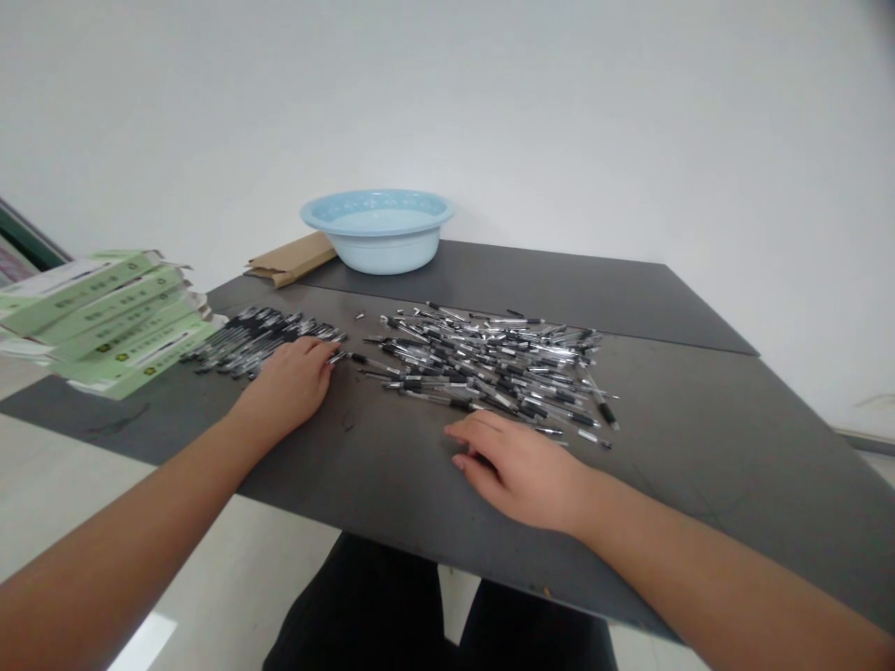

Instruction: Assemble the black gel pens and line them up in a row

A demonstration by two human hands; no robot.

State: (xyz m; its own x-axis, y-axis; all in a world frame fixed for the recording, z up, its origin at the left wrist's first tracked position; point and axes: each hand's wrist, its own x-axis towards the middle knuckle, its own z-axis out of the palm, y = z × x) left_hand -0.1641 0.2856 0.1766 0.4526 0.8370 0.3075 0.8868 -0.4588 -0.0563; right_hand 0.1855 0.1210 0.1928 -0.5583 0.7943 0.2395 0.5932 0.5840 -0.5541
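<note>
My left hand (pixel 295 380) rests at the right-hand end of a row of gel pens (pixel 244 337) with clear barrels and black grips, laid side by side. Its fingers are curled down together, and the end of a pen (pixel 338 357) pokes out by the fingertips; the rest is hidden under the hand. At the near edge of a loose heap of similar pens (pixel 489 363), my right hand (pixel 521 471) lies on the table with thumb and fingers apart. Nothing shows between them. The heaped pens point in many directions and overlap.
A stack of light green boxes (pixel 118 326) leans at the table's left edge. Farther back stand a light blue basin (pixel 388 252) and, beside it, a flat brown cardboard piece (pixel 294 259). The dark grey table (pixel 392 475) meets a white wall behind.
</note>
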